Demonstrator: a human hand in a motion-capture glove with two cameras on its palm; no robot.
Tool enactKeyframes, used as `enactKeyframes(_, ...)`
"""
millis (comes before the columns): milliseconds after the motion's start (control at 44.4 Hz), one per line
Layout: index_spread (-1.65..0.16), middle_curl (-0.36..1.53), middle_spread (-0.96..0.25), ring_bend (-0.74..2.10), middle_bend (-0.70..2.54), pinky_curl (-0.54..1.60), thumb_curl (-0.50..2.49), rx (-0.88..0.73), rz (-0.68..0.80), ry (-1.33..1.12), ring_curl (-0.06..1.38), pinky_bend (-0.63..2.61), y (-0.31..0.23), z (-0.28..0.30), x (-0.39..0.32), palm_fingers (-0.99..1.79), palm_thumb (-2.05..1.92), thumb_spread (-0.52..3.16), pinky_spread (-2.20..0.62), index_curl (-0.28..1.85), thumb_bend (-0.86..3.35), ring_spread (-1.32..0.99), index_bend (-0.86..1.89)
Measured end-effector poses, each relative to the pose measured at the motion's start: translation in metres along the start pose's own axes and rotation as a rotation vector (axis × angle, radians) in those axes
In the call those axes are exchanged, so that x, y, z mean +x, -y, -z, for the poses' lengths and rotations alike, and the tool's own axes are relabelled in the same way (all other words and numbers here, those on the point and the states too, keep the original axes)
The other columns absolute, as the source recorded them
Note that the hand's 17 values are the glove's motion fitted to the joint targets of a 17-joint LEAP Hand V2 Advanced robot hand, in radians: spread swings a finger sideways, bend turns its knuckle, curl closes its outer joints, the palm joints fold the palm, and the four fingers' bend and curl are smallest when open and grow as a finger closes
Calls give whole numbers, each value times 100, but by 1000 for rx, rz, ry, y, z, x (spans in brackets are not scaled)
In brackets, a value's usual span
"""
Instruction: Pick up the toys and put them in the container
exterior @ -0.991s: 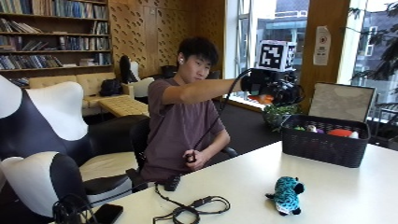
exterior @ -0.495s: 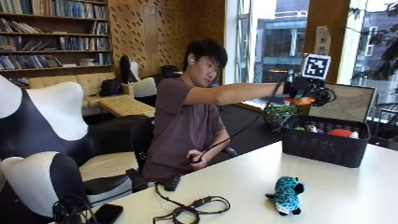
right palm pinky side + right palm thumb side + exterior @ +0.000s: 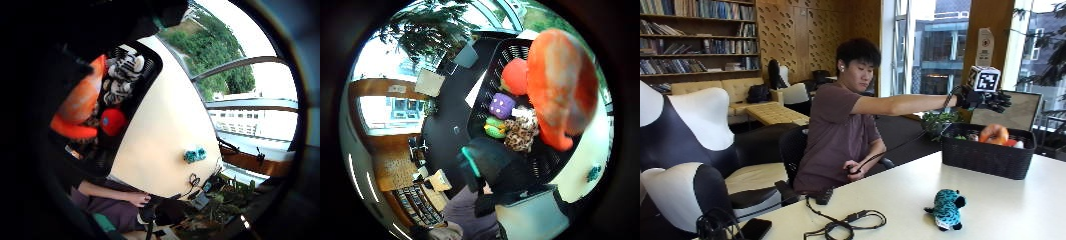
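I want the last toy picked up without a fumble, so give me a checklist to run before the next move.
1. Orange toy in the black basket: ok, it sits at the rim, below the gloved right hand.
2. Hand free of any toy: ok, fingers spread above the basket.
3. Next toy located: ok, the teal plush lies on the white table.
4. Path from basket to plush clear: ok, bare tabletop between them.
5. Cables away from the plush: ok, apart from it.
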State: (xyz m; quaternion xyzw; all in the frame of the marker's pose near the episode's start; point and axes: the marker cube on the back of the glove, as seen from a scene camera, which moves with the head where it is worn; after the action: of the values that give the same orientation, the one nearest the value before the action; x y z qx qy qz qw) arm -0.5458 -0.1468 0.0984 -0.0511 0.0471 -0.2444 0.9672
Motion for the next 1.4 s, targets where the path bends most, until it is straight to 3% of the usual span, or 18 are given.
enactKeyframes(68, -28, 73, -18, 58, 17, 53, 67, -10, 142, 67, 72, 121, -8, 2, 1, -64, -7, 104, -10, 57, -12, -26, 17)
enactKeyframes(180, -26, 62, -10, 36, 7, 46, 58, -17, 128, 62, 62, 104, -23, 14, 34, -52, -10, 107, -3, 49, -9, -15, 10)
enactKeyframes(495, -24, 41, -5, 16, 6, 36, 41, 8, -307, -155, 49, 79, -99, 42, 215, -38, -9, 113, 5, 36, -7, -2, 9)
enactKeyframes(585, -24, 37, -6, 15, 7, 35, 37, 3, -223, -159, 47, 76, -129, 45, 257, -35, -9, 113, 5, 34, -7, -1, 9)
enactKeyframes(675, -24, 34, -5, 15, 9, 35, 34, 6, -290, -139, 45, 74, -153, 45, 298, -33, -8, 115, 5, 32, -6, 1, 10)
enactKeyframes(766, -24, 31, -5, 15, 9, 34, 32, 8, -264, -92, 44, 72, -179, 39, 341, -31, -7, 116, 6, 30, -6, 1, 10)
enactKeyframes(811, -24, 30, -6, 16, 9, 34, 31, 11, -333, -63, 43, 72, -185, 32, 358, -31, -7, 116, 6, 29, -6, 1, 10)
enactKeyframes(991, -24, 27, -6, 17, 10, 33, 29, -11, -493, 11, 40, 69, -193, -26, 414, -28, -6, 118, 6, 27, -5, 2, 11)
enactKeyframes(1261, -25, 16, -1, 20, -3, 36, 27, -296, -455, 151, 40, 79, -181, -193, 430, -35, -4, 117, 7, 27, -4, 4, 13)
enactKeyframes(1328, -26, 17, -2, 15, 12, 36, 27, -236, -450, 125, 38, 80, -177, -211, 434, -28, -5, 115, 8, 25, -5, 5, 9)
enactKeyframes(1373, -27, 15, -2, 19, 6, 37, 28, -173, -451, 99, 39, 83, -175, -216, 437, -7, 1, 117, 8, 30, -1, 5, 25)
enactKeyframes(1396, -27, 16, -2, 15, 12, 37, 28, -143, -451, 91, 37, 82, -174, -217, 438, -15, -2, 116, 9, 29, -3, 5, 20)
